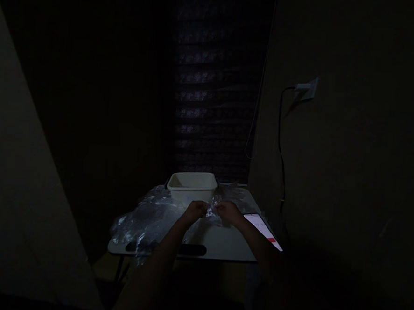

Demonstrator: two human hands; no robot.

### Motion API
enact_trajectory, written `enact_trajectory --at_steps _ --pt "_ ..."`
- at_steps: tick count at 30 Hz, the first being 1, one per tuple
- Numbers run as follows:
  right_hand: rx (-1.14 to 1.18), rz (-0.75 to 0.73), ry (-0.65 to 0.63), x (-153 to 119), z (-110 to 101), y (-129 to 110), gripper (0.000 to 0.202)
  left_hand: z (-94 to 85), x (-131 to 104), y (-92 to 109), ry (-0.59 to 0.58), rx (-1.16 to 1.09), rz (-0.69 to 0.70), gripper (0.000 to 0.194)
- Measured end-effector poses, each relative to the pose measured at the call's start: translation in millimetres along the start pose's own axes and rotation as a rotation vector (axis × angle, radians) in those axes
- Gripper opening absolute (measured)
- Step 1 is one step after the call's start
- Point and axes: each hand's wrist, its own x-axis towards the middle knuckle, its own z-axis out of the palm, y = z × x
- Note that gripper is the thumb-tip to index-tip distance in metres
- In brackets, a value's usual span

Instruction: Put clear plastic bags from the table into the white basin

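Observation:
My left hand (197, 209) and my right hand (227, 211) face each other above the small table, just in front of a white plastic tub (190, 194). Between them is a crinkled piece of clear plastic (212, 207), pinched in the fingers of both hands. Dim light hides the exact finger positions. More clear plastic (147, 221), shiny and rumpled, spreads over the left side of the table and hangs past its front edge. Some of it also lies behind my right hand.
A lit phone (263, 231) lies at the table's right edge, by my right forearm. The white table (222, 249) has a slot in its front edge. A cable (281, 141) drops from a wall socket (307, 88) on the right. Behind hangs a dark blind (214, 94).

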Motion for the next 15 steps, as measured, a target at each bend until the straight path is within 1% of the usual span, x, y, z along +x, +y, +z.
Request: enact_trajectory --at_steps 3,7,11,15 --pt "-0.064 -0.004 0.007 2 1 -1 0.013 1.7 1 -1 0.011 0.023 0.008 0.017" --pt "-0.042 -0.016 0.018 3 -1 -1 0.014 -0.6 1 2 0.090 0.048 -0.031 0.009" --pt "-0.051 0.024 0.041 2 -5 -1 0.015 -6.6 1 6 0.172 0.090 -0.088 0.002" --pt "-0.070 0.087 0.109 1 -9 2 0.015 -10.7 0 9 0.231 0.097 -0.082 0.001"
